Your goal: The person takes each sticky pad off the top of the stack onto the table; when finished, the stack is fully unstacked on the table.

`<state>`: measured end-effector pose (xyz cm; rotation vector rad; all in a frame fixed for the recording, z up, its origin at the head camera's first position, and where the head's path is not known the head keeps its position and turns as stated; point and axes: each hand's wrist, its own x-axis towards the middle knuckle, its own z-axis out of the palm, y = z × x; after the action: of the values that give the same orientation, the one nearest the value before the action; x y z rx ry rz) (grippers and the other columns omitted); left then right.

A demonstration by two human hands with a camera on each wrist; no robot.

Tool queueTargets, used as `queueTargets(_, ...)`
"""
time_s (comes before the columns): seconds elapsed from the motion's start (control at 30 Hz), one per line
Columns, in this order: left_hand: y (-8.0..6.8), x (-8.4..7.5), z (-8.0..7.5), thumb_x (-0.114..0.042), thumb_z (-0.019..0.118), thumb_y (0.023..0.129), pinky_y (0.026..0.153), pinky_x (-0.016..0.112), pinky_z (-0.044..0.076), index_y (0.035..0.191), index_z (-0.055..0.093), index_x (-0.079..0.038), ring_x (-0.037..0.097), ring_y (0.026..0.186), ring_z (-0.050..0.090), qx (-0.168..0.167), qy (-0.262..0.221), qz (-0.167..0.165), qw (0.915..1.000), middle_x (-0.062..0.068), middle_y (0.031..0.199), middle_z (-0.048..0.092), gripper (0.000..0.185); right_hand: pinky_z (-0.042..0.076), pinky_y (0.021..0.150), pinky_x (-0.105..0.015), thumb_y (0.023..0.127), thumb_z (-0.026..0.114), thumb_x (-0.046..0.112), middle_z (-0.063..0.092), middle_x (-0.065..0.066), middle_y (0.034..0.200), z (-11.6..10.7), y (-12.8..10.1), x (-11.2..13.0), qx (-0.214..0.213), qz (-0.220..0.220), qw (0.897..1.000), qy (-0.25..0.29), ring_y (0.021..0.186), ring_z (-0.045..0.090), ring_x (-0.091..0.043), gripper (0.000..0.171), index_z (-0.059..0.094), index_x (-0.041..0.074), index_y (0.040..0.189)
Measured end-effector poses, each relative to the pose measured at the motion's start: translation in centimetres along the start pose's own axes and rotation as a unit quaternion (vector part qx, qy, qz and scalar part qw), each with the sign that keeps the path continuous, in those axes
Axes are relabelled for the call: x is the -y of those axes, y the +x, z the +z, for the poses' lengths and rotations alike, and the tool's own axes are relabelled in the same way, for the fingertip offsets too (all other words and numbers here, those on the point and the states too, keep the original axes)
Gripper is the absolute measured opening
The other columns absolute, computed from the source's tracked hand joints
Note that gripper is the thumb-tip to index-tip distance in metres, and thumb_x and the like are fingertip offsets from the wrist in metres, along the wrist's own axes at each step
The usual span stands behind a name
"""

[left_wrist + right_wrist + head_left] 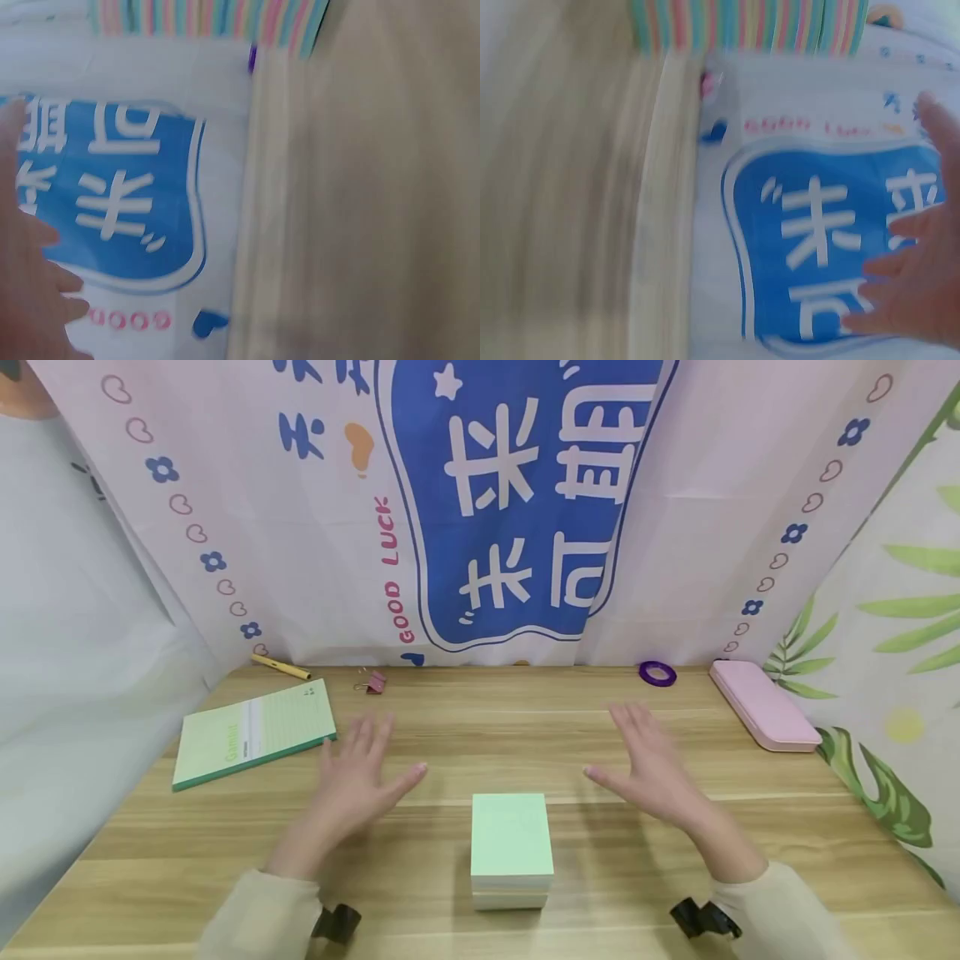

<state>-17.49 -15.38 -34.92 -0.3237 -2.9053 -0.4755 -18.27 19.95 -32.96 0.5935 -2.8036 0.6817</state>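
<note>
The block of paper [512, 847] sits untouched on the table [787, 827] in front of us. Our left hand [352, 781] and right hand [652, 764] hover on either side, fingers spread, holding nothing; we haven't yet gripped it.

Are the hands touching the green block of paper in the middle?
Apart. In the head view, bare wood shows between the left hand and the green paper block, and likewise between the block and the right hand. Both hands are spread open.
</note>
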Motion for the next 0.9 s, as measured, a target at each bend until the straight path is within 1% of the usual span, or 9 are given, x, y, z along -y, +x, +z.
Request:
queueTargets(0.1, -0.5, -1.0, 0.6, -0.051, 0.04, 0.084, 0.094, 0.056, -0.002, 0.139, 0.008, -0.009, 0.031, 0.126, 0.002, -0.018, -0.088, 0.055, 0.9944, 0.015, 0.141, 0.004, 0.076, 0.011, 0.094, -0.056, 0.076, 0.062, 0.038, 0.011, -0.017, 0.14, 0.8, -0.7, 1.7, 0.017, -0.04, 0.994, 0.102, 0.125, 0.008, -0.034, 0.085, 0.014, 0.009, 0.138)
queueTargets(0.17, -1.0, -1.7, 1.2, -0.044, 0.041, 0.086, 0.095, 0.055, 0.004, 0.139, 0.01, -0.008, 0.031, 0.126, 0.006, -0.026, -0.163, 0.094, 0.9818, 0.013, 0.141, 0.006, 0.071, 0.016, 0.091, -0.058, 0.074, 0.065, 0.035, 0.012, -0.012, 0.141, 1.5, -1.2, 2.8, 0.036, -0.063, 0.983, 0.168, 0.124, 0.014, -0.035, 0.086, 0.012, 0.017, 0.139)
queueTargets(0.23, -1.5, -2.3, 1.8, -0.044, 0.04, 0.087, 0.095, 0.054, 0.009, 0.138, 0.011, -0.008, 0.032, 0.125, 0.011, -0.025, -0.232, 0.126, 0.9641, 0.012, 0.141, 0.01, 0.069, 0.019, 0.088, -0.059, 0.072, 0.067, 0.036, 0.014, -0.009, 0.141, 2.1, -1.6, 3.7, 0.058, -0.085, 0.971, 0.214, 0.122, 0.019, -0.036, 0.089, 0.011, 0.023, 0.139)
queueTargets(0.27, -1.7, -2.5, 2.0, -0.045, 0.04, 0.086, 0.094, 0.056, 0.011, 0.139, 0.012, -0.01, 0.034, 0.125, 0.012, -0.021, -0.261, 0.137, 0.9555, 0.012, 0.14, 0.011, 0.069, 0.02, 0.088, -0.059, 0.07, 0.067, 0.038, 0.014, -0.006, 0.141, 2.4, -1.7, 4.1, 0.066, -0.093, 0.968, 0.223, 0.122, 0.02, -0.035, 0.09, 0.01, 0.026, 0.139)
queueTargets(0.37, -2.5, -3.0, 2.8, -0.056, 0.04, 0.082, 0.089, 0.06, 0.017, 0.139, 0.011, -0.017, 0.037, 0.123, 0.015, 0.005, -0.312, 0.152, 0.9378, 0.01, 0.14, 0.013, 0.075, 0.02, 0.088, -0.059, 0.066, 0.07, 0.041, 0.014, -0.002, 0.141, 3.5, -1.9, 5.1, 0.085, -0.118, 0.961, 0.234, 0.123, 0.018, -0.032, 0.096, 0.009, 0.027, 0.139)
queueTargets(0.53, -3.5, -3.7, 3.8, -0.056, 0.054, 0.074, 0.085, 0.064, 0.015, 0.138, 0.01, -0.028, 0.033, 0.124, 0.014, 0.055, -0.392, 0.144, 0.9071, 0.004, 0.141, 0.014, 0.083, 0.021, 0.089, -0.058, 0.061, 0.073, 0.042, 0.014, 0.001, 0.141, 4.8, -2.2, 5.8, 0.092, -0.133, 0.957, 0.24, 0.125, 0.016, -0.025, 0.102, 0.011, 0.025, 0.139)
queueTargets(0.7, -3.8, -4.4, 5.2, -0.055, 0.061, 0.069, 0.09, 0.057, 0.02, 0.138, 0.012, -0.024, 0.027, 0.123, 0.021, 0.063, -0.442, 0.17, 0.8786, 0.004, 0.138, 0.022, 0.09, 0.023, 0.089, -0.055, 0.06, 0.074, 0.042, 0.022, -0.004, 0.138, 5.4, -2.4, 5.7, 0.087, -0.16, 0.952, 0.247, 0.123, 0.022, -0.024, 0.1, 0.016, 0.02, 0.138)
queueTargets(0.83, -4.1, -4.6, 6.5, -0.05, 0.065, 0.068, 0.091, 0.051, 0.026, 0.138, 0.012, -0.018, 0.028, 0.12, 0.026, 0.073, -0.488, 0.184, 0.85, 0.013, 0.135, 0.026, 0.094, 0.028, 0.087, -0.054, 0.06, 0.074, 0.043, 0.028, -0.005, 0.135, 5.4, -2.5, 5.6, 0.086, -0.173, 0.95, 0.246, 0.119, 0.029, -0.024, 0.098, 0.02, 0.017, 0.137)
queueTargets(0.9, -4.3, -4.6, 7.0, -0.052, 0.065, 0.067, 0.09, 0.05, 0.028, 0.139, 0.011, -0.017, 0.029, 0.118, 0.029, 0.081, -0.501, 0.185, 0.8414, 0.015, 0.133, 0.028, 0.096, 0.029, 0.086, -0.053, 0.059, 0.074, 0.044, 0.028, -0.004, 0.135, 5.4, -2.6, 5.7, 0.089, -0.173, 0.951, 0.242, 0.118, 0.031, -0.023, 0.098, 0.021, 0.018, 0.137)
